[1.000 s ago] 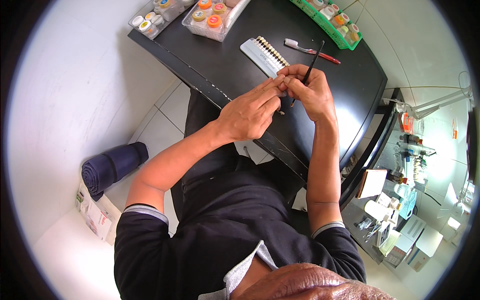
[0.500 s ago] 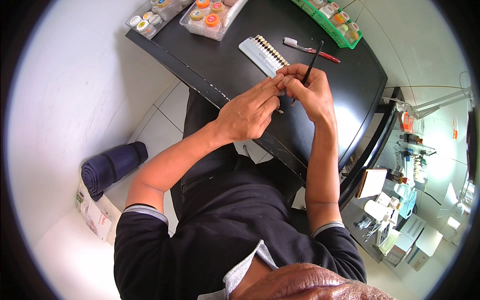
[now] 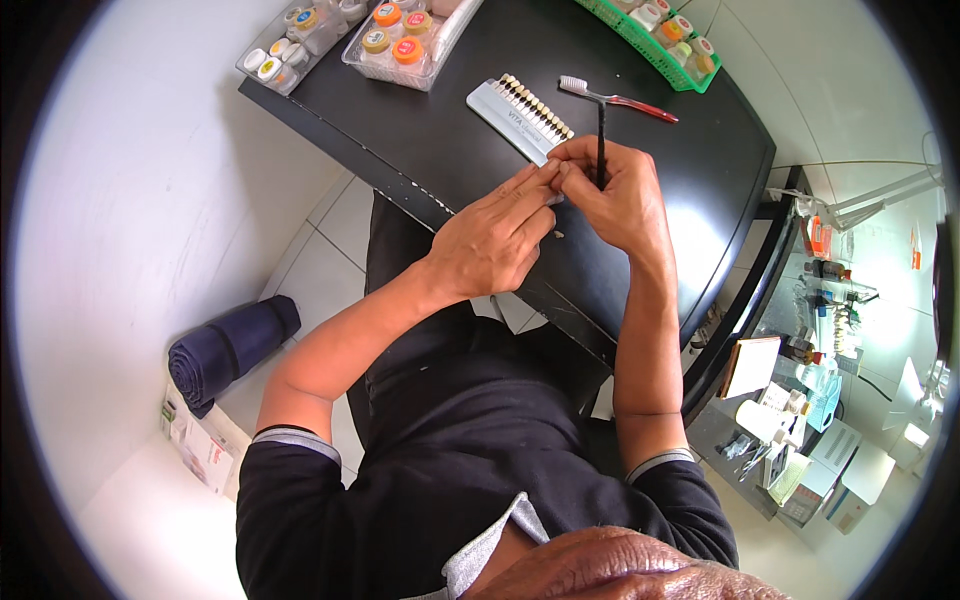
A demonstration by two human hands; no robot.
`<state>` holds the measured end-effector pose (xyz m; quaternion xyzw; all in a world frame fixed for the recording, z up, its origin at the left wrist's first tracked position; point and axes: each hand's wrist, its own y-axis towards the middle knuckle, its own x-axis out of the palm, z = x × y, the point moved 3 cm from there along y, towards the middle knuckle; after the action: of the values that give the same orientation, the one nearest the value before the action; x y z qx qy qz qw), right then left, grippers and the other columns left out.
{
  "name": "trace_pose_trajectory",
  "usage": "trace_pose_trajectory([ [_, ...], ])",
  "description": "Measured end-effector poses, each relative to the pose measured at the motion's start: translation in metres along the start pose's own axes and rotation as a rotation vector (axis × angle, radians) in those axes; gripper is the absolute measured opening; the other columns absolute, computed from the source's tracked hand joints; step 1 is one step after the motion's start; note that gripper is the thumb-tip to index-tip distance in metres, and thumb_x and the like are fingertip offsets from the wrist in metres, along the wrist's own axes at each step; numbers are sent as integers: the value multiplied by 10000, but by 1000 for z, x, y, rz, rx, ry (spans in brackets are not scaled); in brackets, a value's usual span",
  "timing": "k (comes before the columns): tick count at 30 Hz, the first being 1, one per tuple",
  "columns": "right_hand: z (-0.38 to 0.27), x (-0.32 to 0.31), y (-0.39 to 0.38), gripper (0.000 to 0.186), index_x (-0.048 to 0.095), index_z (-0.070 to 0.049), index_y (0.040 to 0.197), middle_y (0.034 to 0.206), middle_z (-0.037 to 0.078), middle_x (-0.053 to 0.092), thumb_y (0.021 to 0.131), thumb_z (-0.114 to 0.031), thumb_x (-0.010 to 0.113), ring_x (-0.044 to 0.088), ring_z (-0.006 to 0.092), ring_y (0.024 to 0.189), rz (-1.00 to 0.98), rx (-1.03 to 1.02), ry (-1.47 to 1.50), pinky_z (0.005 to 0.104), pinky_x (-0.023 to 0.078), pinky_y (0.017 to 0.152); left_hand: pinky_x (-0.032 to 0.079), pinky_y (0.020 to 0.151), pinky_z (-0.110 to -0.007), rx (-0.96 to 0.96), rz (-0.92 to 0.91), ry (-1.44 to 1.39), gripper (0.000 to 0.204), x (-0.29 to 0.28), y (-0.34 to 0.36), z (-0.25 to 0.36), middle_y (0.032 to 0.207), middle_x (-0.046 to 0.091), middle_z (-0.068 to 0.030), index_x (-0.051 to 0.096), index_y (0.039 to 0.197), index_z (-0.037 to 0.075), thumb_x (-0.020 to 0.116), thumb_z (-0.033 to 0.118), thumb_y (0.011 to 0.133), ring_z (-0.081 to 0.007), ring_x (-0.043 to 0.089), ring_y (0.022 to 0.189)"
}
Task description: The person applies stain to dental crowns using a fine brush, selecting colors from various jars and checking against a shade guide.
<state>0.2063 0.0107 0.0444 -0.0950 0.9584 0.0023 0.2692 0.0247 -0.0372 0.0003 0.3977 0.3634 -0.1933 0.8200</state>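
My left hand (image 3: 490,240) is held over the near edge of the black desk (image 3: 705,175), palm down, its thumb and fingers closed together. A small pale bit shows at its fingertips, too hidden to name. Against those fingertips, my right hand (image 3: 625,200) pinches a thin black-handled tool (image 3: 602,135). The handle stands nearly upright and its lower tip is covered by the hand. Just beyond the hands lies a dental shade guide (image 3: 512,118), a grey holder with a row of tooth-coloured tabs. Behind the right hand rests a red and white toothbrush (image 3: 625,102).
A clear plastic box (image 3: 405,78) of lidded jars and another tray of jars (image 3: 283,80) stand at the far left. At the far right is a green basket (image 3: 655,52) with jars. A cluttered side bench (image 3: 715,440) runs along the right. A rolled navy mat (image 3: 235,350) sits at left.
The black-handled tool has swung from a rightward slant to nearly upright, and its lower tip has gone out of sight. Both hands stay together; the view has shifted slightly.
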Motion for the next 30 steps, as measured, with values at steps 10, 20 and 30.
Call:
trace_pose_trajectory([
  [10,0,0,0,214,785,74,1151,890,79,786,1011,-7,645,733,108,825,-9,0,39,287,606,752,464,1282,-529,-3,68,-53,143,-2,1,2,1298,673,-233,642,998,-45,672,-17,861,-416,582,1469],
  [20,7,0,-1,212,788,67,1164,915,83,803,1022,-31,665,726,103,817,-14,-30,78,269,582,723,422,1314,-484,-18,26,-26,275,2,-2,-1,1363,663,-236,683,1103,-60,724,22,844,-385,545,1515],
  [30,4,1,0,200,792,64,1158,885,65,787,1039,-32,663,672,86,752,-5,-7,51,273,562,683,468,1281,-518,-18,70,-78,141,-4,4,2,1274,665,-225,634,999,-38,662,-25,861,-431,583,1460],
])
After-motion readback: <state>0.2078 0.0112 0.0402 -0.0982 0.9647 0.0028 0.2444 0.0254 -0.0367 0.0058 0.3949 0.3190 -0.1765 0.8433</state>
